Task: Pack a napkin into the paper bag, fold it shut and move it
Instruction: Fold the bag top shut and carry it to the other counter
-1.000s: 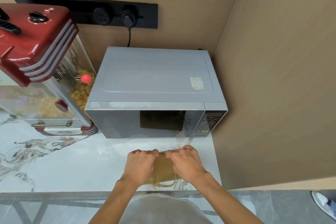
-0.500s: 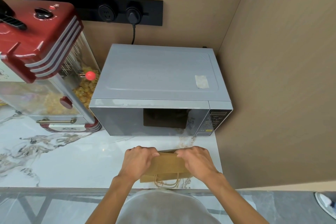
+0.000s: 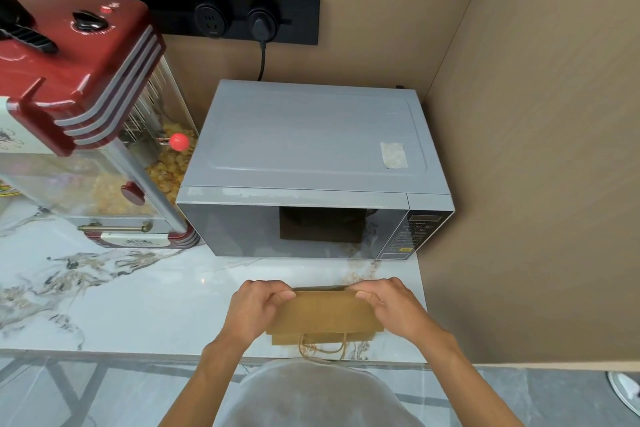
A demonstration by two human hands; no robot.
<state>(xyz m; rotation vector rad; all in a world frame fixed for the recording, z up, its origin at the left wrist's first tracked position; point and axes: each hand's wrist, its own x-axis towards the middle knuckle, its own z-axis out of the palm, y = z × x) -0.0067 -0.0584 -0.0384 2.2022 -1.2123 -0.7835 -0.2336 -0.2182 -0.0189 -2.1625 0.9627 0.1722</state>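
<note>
Both hands' grip on paper bag (image 3: 323, 314) top corners, L hand (image 3: 255, 310), R hand (image 3: 398, 308)

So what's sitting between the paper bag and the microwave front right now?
Nothing: the head view shows only bare marble counter between the paper bag and the microwave.

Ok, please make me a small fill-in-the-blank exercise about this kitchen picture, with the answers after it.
1. Both hands grip the top fold of the ____ paper bag.
2. The bag lies on the marble counter in front of the ____.
3. The bag's twine handles point toward the ____.
4. The left hand and right hand hold opposite ____ of the fold.

Answers: brown; microwave; person; ends
</note>
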